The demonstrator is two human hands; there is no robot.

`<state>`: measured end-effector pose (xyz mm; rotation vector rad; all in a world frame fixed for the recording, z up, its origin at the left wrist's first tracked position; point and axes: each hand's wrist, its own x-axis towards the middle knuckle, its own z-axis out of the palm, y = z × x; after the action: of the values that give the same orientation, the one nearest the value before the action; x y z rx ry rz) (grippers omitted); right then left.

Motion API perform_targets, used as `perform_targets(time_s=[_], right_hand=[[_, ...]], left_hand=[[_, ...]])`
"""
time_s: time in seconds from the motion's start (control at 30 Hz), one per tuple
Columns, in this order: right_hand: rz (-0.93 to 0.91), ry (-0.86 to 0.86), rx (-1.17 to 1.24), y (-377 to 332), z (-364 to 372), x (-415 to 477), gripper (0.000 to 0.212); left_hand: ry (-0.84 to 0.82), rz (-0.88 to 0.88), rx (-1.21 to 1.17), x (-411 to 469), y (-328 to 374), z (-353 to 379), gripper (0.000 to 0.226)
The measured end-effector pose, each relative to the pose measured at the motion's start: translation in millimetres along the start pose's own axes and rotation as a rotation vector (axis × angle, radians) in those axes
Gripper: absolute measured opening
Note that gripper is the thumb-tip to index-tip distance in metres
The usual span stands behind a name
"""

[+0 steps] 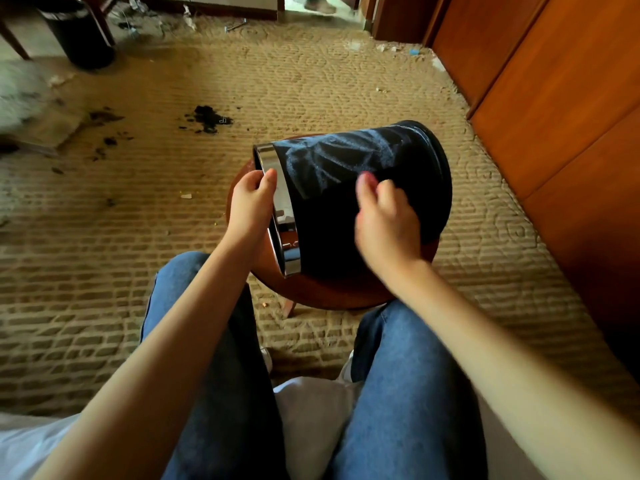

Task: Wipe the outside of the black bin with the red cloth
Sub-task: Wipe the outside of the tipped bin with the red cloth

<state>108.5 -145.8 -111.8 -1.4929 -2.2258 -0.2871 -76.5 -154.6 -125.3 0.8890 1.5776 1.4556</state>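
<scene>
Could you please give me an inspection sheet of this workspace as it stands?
Surface: round wooden stool on patterned carpet.
Job's things: black bin on its side on the stool, dusty streaks on its wall; red cloth only a sliver at the right hand.
Clutter: dark debris and paper scraps on the carpet.
Grippers: left hand grips the chrome rim; right hand's fingers curl over the bin wall, apparently pinching the cloth.
Cables: nothing seen.
Surroundings: second bin far left; wooden panels right.
</scene>
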Motion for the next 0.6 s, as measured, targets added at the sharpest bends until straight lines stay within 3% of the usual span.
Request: perform_targets(time_s=[0.1,0.23,0.3,0.37,0.43,0.5,0.6], right_hand=[[-0.065,-0.083,0.254,-56.9,0.2,-19.0,0.025],[-0.305,-0.03,0.134,-18.4,2.0,-16.1,0.042],[-0.17,-0.02,0.024,34.0,-4.5,-3.5,0.044],[0.081,-0.089,-0.043,79.1,-15.1,5.3,0.046],[0.242,-0.128,-0.042,92.3,-14.8,10.0,0.048],[0.244,-0.112,-0.047,69.5,-9.4,11.0,0.049],[0.051,-0.032,0.05,2.3,-3.6,-0.9,0.039]], left_hand=[[-0.016,-0.003,0.002,1.3,0.8,-1.4,0.033],[-0.04,0.012,0.006,2.8,-1.4,-4.3,0.037],[-0.042,0.009,0.005,1.9,-1.9,-4.4,0.043],[-0.041,-0.001,-0.01,1.4,-2.2,-3.5,0.043],[-0.042,-0.01,-0.007,1.8,-1.8,-3.6,0.038],[-0.052,-0.016,-0.016,3.0,-1.4,-3.3,0.034],[-0.045,-0.02,-0.016,5.2,1.8,-3.1,0.032]])
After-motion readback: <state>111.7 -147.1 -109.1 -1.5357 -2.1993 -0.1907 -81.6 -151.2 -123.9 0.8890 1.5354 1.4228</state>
